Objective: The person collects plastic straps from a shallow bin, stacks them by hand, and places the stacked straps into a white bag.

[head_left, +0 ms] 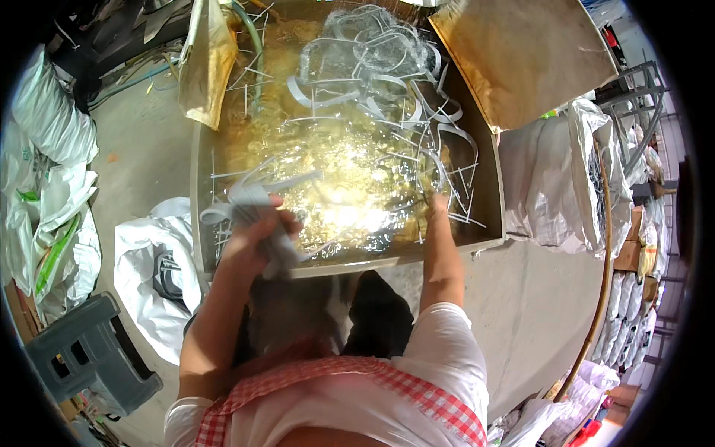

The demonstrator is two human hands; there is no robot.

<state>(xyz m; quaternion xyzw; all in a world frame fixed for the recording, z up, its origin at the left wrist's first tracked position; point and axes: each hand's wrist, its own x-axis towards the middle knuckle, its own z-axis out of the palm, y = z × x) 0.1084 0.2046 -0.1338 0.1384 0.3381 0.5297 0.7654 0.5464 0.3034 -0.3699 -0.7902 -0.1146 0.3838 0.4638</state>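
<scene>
In front of me is a metal tank point(497, 186) of rippling, brightly glaring water. Its near half holds thin white strips, and curled grey-white bands point(391, 78) float toward the far end. Over the near left corner, my left hand point(261, 235) is closed round a bundle of flat grey-white plastic strips point(252, 195), smeared by motion, with ends hanging on both sides of the fist. My right hand point(436, 203) reaches down at the water's surface near the right wall, beside some thin strips; its fingers are hidden by water and glare.
Brown-stained panels point(521, 63) flank the tank's far end, and a green hose point(253, 37) enters there. An open white sack point(153, 253) with dark coils stands left, near a grey plastic step stool point(93, 354). At right is a large white bulk bag point(551, 186).
</scene>
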